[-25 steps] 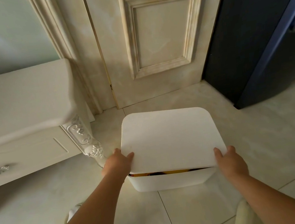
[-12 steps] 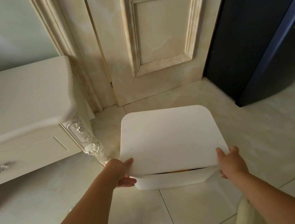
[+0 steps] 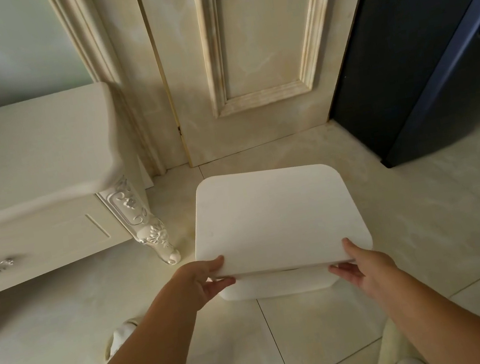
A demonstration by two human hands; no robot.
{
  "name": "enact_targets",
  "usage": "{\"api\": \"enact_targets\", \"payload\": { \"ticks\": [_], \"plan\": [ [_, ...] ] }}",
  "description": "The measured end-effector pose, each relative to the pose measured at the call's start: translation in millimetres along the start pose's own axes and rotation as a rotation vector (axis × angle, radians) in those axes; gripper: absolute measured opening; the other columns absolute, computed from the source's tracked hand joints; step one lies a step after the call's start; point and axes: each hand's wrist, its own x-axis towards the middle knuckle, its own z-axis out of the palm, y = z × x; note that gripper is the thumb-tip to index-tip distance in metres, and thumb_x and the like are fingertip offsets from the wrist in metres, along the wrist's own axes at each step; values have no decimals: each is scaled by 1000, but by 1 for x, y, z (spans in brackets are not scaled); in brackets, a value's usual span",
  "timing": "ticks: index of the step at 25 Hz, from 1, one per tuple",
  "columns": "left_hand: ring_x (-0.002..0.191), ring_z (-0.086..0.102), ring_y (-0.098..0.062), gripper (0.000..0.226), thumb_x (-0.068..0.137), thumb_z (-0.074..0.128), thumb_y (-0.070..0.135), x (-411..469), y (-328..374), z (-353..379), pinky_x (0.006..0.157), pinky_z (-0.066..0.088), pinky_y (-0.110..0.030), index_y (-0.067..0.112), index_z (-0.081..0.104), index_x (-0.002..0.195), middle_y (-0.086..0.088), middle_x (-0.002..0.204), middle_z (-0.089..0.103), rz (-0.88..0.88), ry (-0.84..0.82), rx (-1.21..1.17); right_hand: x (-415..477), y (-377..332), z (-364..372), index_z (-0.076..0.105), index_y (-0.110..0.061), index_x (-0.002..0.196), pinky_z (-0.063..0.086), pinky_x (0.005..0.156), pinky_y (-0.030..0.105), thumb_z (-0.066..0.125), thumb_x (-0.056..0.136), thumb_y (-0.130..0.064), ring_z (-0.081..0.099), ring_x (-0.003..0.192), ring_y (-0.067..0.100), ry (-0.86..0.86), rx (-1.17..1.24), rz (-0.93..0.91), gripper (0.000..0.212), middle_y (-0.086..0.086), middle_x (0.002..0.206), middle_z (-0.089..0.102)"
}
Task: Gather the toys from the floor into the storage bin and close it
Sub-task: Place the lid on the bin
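Observation:
A white storage bin [image 3: 276, 284] stands on the tiled floor in front of me. Its flat white lid [image 3: 277, 220] with rounded corners lies across the top, covering almost all of it. My left hand [image 3: 201, 280] pinches the lid's near left corner, thumb on top and fingers underneath. My right hand [image 3: 364, 266] holds the near right corner in the same way. Only a thin dark gap shows under the lid's near edge. The toys inside are hidden.
A cream cabinet [image 3: 33, 191] with a carved leg [image 3: 148, 229] stands close to the bin's left. A panelled door [image 3: 258, 51] is behind the bin, and a dark blue cabinet [image 3: 418, 40] is at the right. My slippered feet [image 3: 121, 335] are near the bottom edge.
The lid's near edge has come down onto the bin. The yellow toys seen in the gap a second ago are now covered. Both hands kept their hold on the near corners.

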Motion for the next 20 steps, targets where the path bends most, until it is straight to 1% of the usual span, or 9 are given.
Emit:
{"api": "enact_targets", "payload": {
  "ticks": [3,5,8,10,11,13,14,16,20],
  "plan": [
    [63,65,-34,22,83,71,3,0,-4,-1,36,54,-34,-5,52,93,-20,94,60,0,13,-5,1,2,-3,55,5,89,62,66,45,63,91,-8,62,74,33,-29,-2,8,16,22,82,61],
    [47,67,-26,36,80,75,9,1,-10,-2,36,54,-30,-7,54,104,-21,88,64,25,61,41,3,5,-6,56,7,97,60,54,41,66,90,-12,64,71,34,-9,-63,-3,23,22,81,61],
    [43,67,-22,53,78,79,18,3,-13,-6,37,55,-33,-5,52,117,-23,110,62,57,88,92,6,7,-7,56,7,110,61,58,42,73,85,-23,65,65,34,55,-214,-12,43,20,84,59],
    [53,70,-36,55,81,76,22,2,-13,-7,41,57,-40,1,46,122,-26,131,50,-13,24,62,3,6,-2,44,-3,132,60,67,48,72,85,-25,65,63,35,93,-247,-33,59,17,93,56],
    [63,70,-42,52,84,73,24,0,-13,-5,45,58,-46,4,44,123,-25,135,45,-46,-20,22,2,6,2,32,-14,143,59,73,52,68,88,-24,65,63,35,102,-245,-50,67,16,100,54],
    [82,65,-48,44,91,65,29,-2,-16,1,52,57,-55,9,43,123,-19,130,46,-47,-66,-90,2,7,10,10,-35,150,56,82,55,58,94,-21,65,62,35,106,-228,-80,76,11,114,48],
    [85,64,-46,43,92,62,31,-1,-17,5,53,57,-56,9,43,124,-17,122,49,-17,-53,-132,2,7,13,5,-40,150,56,84,55,54,95,-18,65,61,34,105,-219,-94,77,9,118,46],
    [79,64,-40,44,95,57,36,3,-18,11,51,59,-48,9,44,126,-13,106,53,54,11,-99,3,7,16,2,-42,151,55,84,55,50,96,-14,63,61,32,105,-244,-150,78,5,119,43],
    [70,66,-36,42,96,55,37,10,-15,17,49,59,-43,10,42,125,-10,101,53,98,45,-59,17,-1,21,7,-49,148,58,75,50,47,97,-16,65,67,32,81,-357,-246,73,4,126,44]
  ]
}}
